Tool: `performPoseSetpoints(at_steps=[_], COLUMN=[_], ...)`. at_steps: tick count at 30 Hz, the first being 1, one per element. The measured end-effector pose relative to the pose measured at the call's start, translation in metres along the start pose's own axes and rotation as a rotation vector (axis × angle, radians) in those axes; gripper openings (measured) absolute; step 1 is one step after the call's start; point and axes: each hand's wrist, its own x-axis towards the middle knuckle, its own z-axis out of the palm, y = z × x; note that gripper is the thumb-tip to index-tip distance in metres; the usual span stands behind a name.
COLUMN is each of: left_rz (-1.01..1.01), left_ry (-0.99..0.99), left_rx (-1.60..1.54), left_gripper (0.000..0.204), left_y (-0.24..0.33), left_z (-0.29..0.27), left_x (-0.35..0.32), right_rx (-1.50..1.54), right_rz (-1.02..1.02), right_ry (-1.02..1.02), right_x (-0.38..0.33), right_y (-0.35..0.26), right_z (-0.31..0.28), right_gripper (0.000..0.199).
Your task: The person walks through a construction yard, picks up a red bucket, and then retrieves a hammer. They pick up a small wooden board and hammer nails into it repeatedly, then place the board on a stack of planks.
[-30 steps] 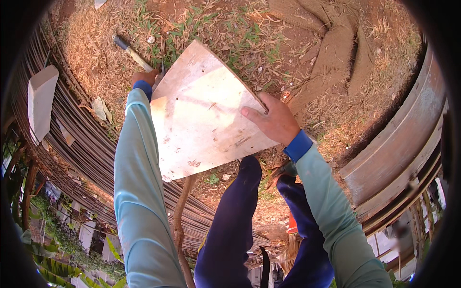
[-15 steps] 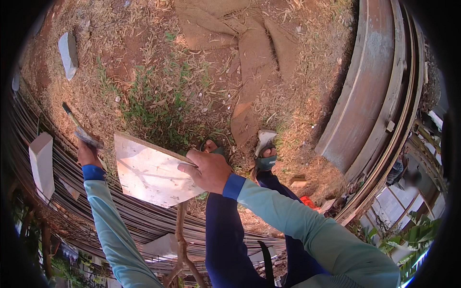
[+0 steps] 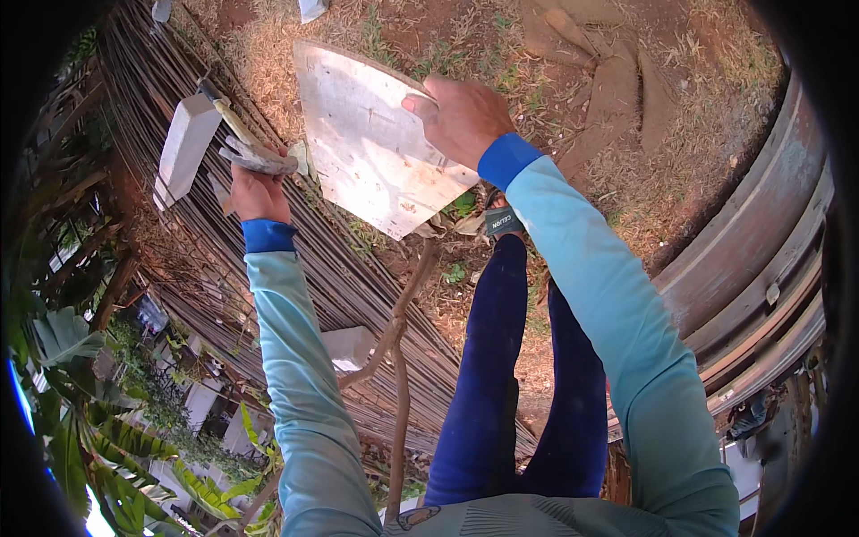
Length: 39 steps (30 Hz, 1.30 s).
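A flat pale board [image 3: 371, 143] is held up over the grassy ground [image 3: 573, 72]. The right hand [image 3: 461, 116] is closed on its right edge. The left hand [image 3: 255, 183], well apart, is wrapped around a trowel [image 3: 246, 143], above the bundle of steel rods [image 3: 295, 259]. The board is probably best gripped tight and kept level, with the trowel pointed away from the body.

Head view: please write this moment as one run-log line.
right hand: holds flat board | left hand: holds trowel | below: steel rods
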Motion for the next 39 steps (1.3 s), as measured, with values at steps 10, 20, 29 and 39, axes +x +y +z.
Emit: performPoseSetpoints(at_steps=[10,20,29,39], left_rz=[-0.271,-0.434,-0.372,0.070], left_ry=[0.490,0.428,0.137,-0.474], left_rx=[-0.180,-0.491,-0.674,0.714], left_gripper=[0.040,0.051,0.046,0.026], left_y=[-0.073,-0.095,0.034,0.086], left_z=[-0.069,-0.037,-0.002,0.102], left_x=[-0.101,-0.236,-0.218,-0.228], right_rx=[0.181,-0.040,0.148,0.511], right_rz=[0.128,-0.213,-0.099,0.056], right_ry=[0.201,-0.032,-0.004,-0.177], right_x=[-0.081,-0.281,-0.357,-0.360], right_y=[0.017,-0.039,-0.066,-0.078], right_z=[-0.091,-0.156,-0.087,-0.085], right_gripper=[0.032,0.031,0.027,0.033])
